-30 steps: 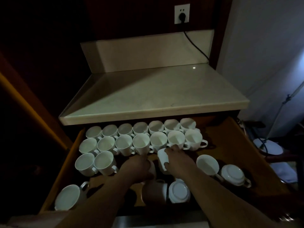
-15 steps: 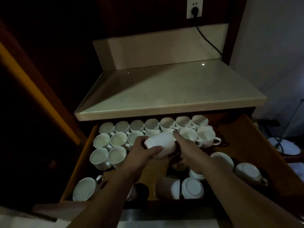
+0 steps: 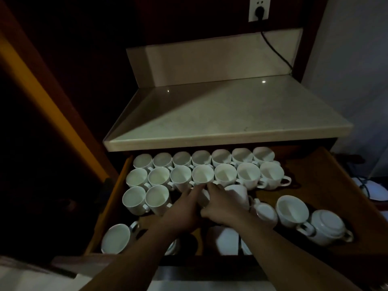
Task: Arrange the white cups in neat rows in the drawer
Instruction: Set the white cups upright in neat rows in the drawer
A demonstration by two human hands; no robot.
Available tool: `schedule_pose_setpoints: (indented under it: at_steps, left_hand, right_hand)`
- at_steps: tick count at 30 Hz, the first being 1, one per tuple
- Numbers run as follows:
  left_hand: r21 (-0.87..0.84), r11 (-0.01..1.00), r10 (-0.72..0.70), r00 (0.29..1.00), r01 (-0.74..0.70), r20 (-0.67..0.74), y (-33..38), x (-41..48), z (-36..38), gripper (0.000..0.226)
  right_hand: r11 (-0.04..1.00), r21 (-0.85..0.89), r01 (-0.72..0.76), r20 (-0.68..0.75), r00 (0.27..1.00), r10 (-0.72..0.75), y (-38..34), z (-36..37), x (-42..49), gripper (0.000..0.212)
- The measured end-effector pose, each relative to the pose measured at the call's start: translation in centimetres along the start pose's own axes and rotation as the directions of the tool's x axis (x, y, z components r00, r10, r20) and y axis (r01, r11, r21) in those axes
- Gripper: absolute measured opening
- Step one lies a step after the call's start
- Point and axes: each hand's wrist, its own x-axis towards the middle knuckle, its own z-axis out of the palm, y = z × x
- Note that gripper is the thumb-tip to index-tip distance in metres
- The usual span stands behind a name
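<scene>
Below the pale table (image 3: 231, 114), seen from the head camera, the wooden drawer (image 3: 319, 177) stands pulled out. Along its back runs the back row (image 3: 202, 157) of seven upright white cups, and just in front of it the second row (image 3: 202, 175) of seven more, cups touching. At the left a third row begins with two upright cups (image 3: 146, 198).

Both hands meet next to those two. The held cup (image 3: 204, 198) shows as a white sliver between them. The right hand (image 3: 222, 206) curls its fingers over it. The left hand (image 3: 184, 208) reaches its fingers along its left side; the dim light hides whether they grasp.

Just beyond the right hand is another pale cup (image 3: 238, 194). Further right lie a tipped cup (image 3: 265, 213), an upright cup (image 3: 292, 208) and an upturned cup (image 3: 327, 225). A lone cup (image 3: 115, 238) sits near the front left corner.
</scene>
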Motion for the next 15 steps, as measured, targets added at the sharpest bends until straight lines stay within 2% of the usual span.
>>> schedule_pose_setpoints:
  at_steps: [2,5,6,8,10,12,15]
  left_hand:
    - [0.04,0.999,-0.026,0.999,0.024,0.038,-0.2,0.4,0.3,0.109]
    - [0.086,0.995,-0.06,0.997,0.055,0.057,-0.4,0.8,0.7,0.107]
    - [0.091,0.994,-0.069,0.995,0.063,0.068,-0.5,0.9,0.8,0.106]
    - [0.106,0.991,-0.092,0.991,0.081,0.102,-1.0,1.0,0.9,0.107]
    - [0.138,0.985,-0.119,0.984,0.101,0.134,-1.6,1.0,1.0,0.107]
    - [0.159,0.98,-0.141,0.978,0.116,0.155,-2.2,1.1,1.1,0.104]
    - [0.176,0.975,-0.162,0.973,0.133,0.164,-2.0,1.1,0.9,0.102]
  right_hand:
    - [0.994,-0.108,-0.032,-0.013,0.999,0.03,0.4,0.5,0.3,0.091]
    - [0.991,-0.136,-0.013,0.012,1.0,0.015,0.9,0.7,0.3,0.088]
    - [0.993,-0.116,0.014,0.028,1.0,-0.011,1.1,0.5,0.1,0.085]
    - [0.997,0.048,0.067,0.053,0.996,-0.069,1.3,-0.4,-0.5,0.071]
    - [0.99,0.127,0.067,-0.016,0.998,-0.066,2.3,-1.8,-0.5,0.049]
    - [1.0,-0.016,0.017,-0.171,0.985,-0.019,3.9,-3.4,-0.1,0.042]
    - [0.954,-0.298,-0.047,-0.226,0.974,-0.023,6.0,-4.7,0.8,0.041]
